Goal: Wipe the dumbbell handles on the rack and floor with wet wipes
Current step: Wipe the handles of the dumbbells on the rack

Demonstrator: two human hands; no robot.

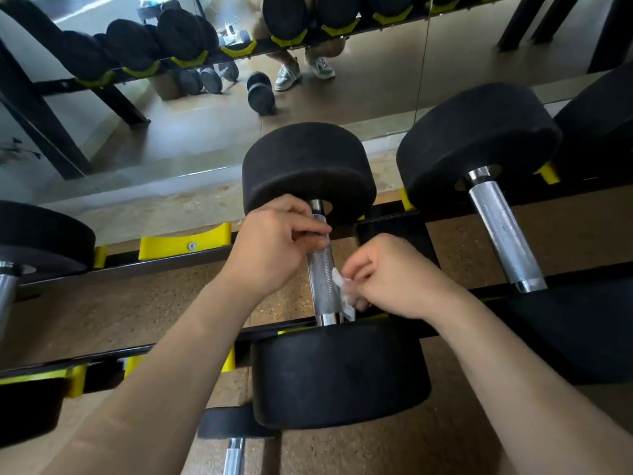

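My left hand (274, 241) gripped the top of the knurled chrome dumbbell handle (318, 275) on the black rack (394, 231). My right hand (387, 279) pinched the crumpled white wet wipe (340, 286) against its lower end. The neighbouring chrome handle (500, 228) to its right probably awaited wiping.

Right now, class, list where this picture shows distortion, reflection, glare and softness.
Head view: the wide lens bows the rack rail; the mirror repeats dumbbells and shoes; light glints off the steel handle; the wipe in the right hand looks slightly soft.

A wall mirror (191, 138) runs behind; in it a pair of pale sneakers (303, 72), a tan box (166, 86) to their left; dark leaves (15, 150) show at the far left edge.
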